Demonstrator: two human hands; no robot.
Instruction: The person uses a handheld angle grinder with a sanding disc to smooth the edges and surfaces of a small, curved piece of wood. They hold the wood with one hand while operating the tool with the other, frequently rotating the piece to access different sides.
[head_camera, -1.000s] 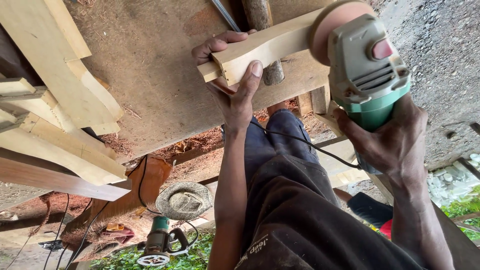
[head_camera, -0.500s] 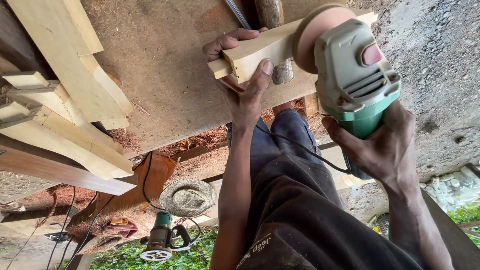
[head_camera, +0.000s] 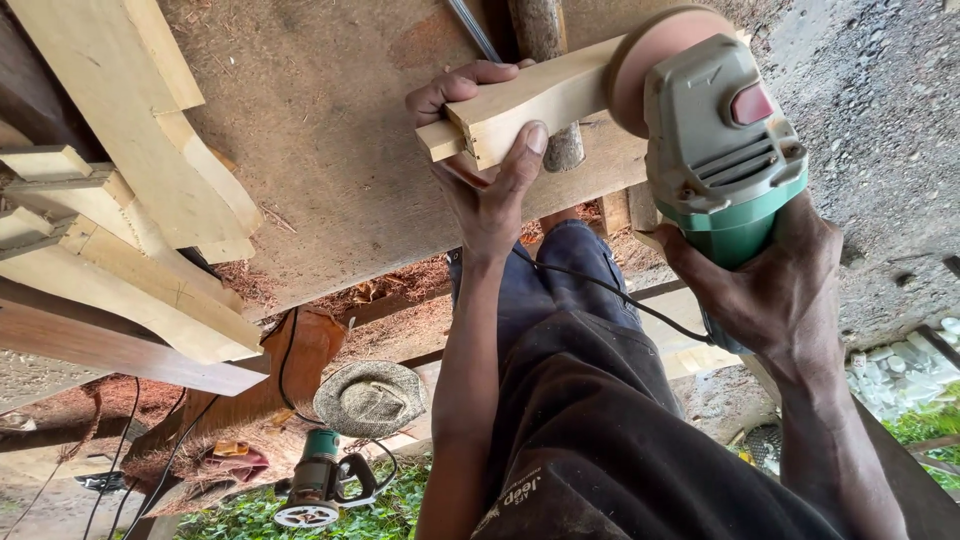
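Stacked pale boards (head_camera: 130, 200) left of the wood piece | left hand (head_camera: 485, 170) clamped round shaped wood piece (head_camera: 530, 105), pressed on the bench (head_camera: 330, 150) | stiff, light, likely dusty-slick: grip its notched end | right of it, sanding disc (head_camera: 655, 60) touching | right hand (head_camera: 770, 290) clamped on green angle grinder (head_camera: 725, 160)

My left hand (head_camera: 487, 165) grips the wood piece (head_camera: 535, 100) over the board (head_camera: 330, 150); my right hand (head_camera: 775, 285) sets the grinder (head_camera: 720, 140) against its right end. Stacked timbers (head_camera: 130, 220) lie left. The hat (head_camera: 370, 397) and, seemingly, a second power tool (head_camera: 320, 485) sit below.
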